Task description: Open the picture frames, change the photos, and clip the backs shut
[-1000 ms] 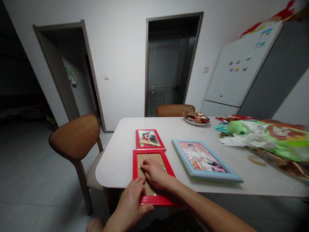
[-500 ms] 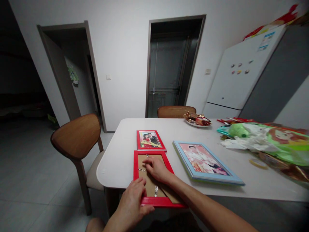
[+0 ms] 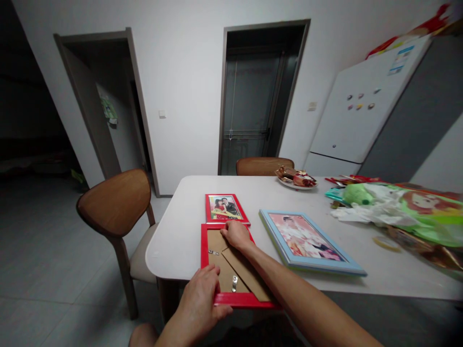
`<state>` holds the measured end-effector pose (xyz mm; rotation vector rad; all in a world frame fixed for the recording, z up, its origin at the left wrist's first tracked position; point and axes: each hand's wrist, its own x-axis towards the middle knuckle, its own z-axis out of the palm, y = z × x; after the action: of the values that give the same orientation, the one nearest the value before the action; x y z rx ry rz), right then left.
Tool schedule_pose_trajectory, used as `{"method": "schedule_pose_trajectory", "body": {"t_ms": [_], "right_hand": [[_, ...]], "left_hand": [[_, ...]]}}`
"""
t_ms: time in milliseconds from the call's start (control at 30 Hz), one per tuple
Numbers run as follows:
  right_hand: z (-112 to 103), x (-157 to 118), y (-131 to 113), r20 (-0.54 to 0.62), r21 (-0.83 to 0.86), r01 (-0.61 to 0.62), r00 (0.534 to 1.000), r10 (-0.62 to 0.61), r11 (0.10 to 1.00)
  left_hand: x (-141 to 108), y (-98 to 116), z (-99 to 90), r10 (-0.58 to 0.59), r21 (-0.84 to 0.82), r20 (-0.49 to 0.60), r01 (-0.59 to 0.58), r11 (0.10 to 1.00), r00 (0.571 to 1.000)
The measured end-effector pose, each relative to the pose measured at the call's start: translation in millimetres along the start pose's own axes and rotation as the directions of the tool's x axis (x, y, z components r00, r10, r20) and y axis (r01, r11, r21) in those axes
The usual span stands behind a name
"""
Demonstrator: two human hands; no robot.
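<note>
A red picture frame (image 3: pixel 204 246) lies face down at the table's front edge, its brown backing board with metal clips and a stand flap showing. My left hand (image 3: pixel 202 294) grips the frame's lower left corner, thumb at the bottom edge and fingers over the side. At the backing's far end rests my right hand (image 3: pixel 237 234), its fingers curled; whatever is under the fingertips is hidden. Just beyond lies a smaller-looking red frame with a photo (image 3: pixel 226 208), face up. To the right is a light blue frame (image 3: pixel 311 241) with a pink photo, on top of a green-edged one.
On the white table (image 3: pixel 170 241) at the right are a green plastic bag (image 3: pixel 430 217), white tissue, a tape roll (image 3: pixel 387 244) and a plate (image 3: pixel 296 185) of wrapped items. Wooden chairs (image 3: pixel 115 202) stand left and behind. A fridge (image 3: pixel 361 111) is at the back right.
My right hand has moved from the backing's upper left toward its far right edge, uncovering the clip at the left side. My left hand has stayed on the corner.
</note>
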<state>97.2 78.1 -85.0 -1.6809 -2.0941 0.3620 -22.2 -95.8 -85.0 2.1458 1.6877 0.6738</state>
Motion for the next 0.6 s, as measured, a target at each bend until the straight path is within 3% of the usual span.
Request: {"method": "schedule_pose_trajectory", "body": {"t_ms": [167,333,400,500,600], "right_hand": [[-8,-4,1,0.003,0.049,0.059,0.998,-0.059,0.997],[-20,-32,-1,0.097,0.140,0.224,0.966,-0.239,0.964],[-28,-51,-2,0.146,0.180,0.339,0.919,-0.365,0.924],[-43,-85,1,0.169,0.202,0.533,0.807,-0.566,0.821],[-56,-115,8,0.184,0.158,0.653,0.718,-0.672,0.741]], "left_hand": [[-2,3,-2.4,-0.035,0.040,0.028,0.034,0.999,0.999],[-3,7,-6.5,-0.039,0.030,0.047,0.037,0.999,0.998],[-3,7,-7.9,-0.039,0.018,0.037,0.039,0.999,0.999],[-3,6,-8.9,-0.035,-0.007,0.039,0.035,0.999,0.999],[-2,2,-7.8,-0.031,-0.023,0.030,0.032,0.999,0.999]]}}
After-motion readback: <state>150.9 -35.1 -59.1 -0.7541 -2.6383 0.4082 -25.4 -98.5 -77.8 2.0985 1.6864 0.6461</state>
